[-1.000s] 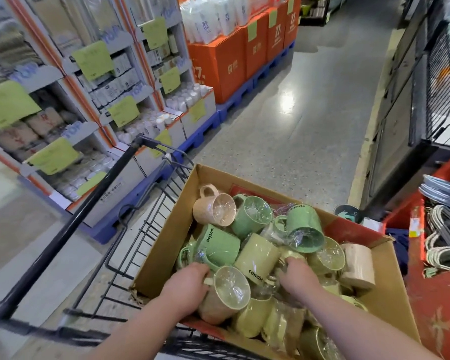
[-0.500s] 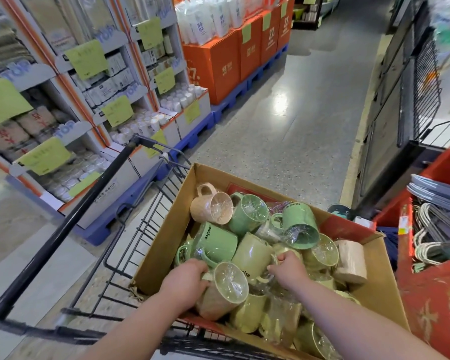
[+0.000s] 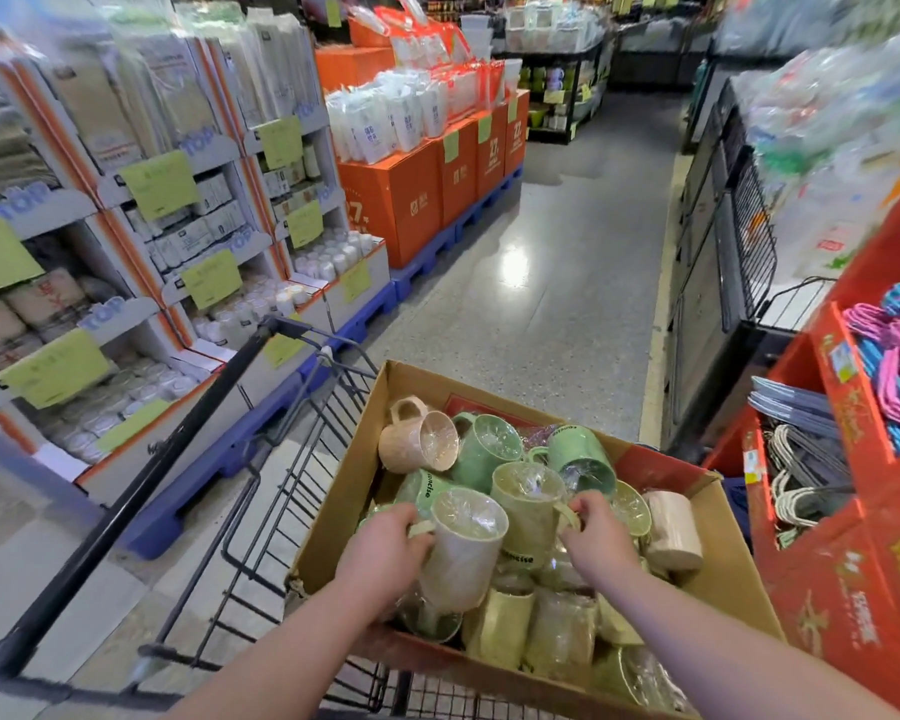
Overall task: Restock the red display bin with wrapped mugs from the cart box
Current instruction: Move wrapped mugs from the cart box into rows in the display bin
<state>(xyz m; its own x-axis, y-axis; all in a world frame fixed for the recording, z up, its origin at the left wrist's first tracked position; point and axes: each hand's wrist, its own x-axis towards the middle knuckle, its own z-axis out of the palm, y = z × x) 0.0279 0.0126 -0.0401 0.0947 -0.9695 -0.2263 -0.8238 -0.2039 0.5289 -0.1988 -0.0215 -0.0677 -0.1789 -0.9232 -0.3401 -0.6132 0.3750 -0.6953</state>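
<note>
Over the near edge of the box (image 3: 333, 517), we have both hands down among the wrapped mugs. Our left hand (image 3: 380, 556) has its fingers closed on the handle of a pale mug (image 3: 463, 550), tilted with its mouth facing us. Our right hand (image 3: 596, 543) pinches the handle of a yellow-green mug (image 3: 526, 506) just beside it. Pink and green mugs lie heaped toward the far corner. At the box's right edge stands the red bin (image 3: 848, 589), holding hangers.
</note>
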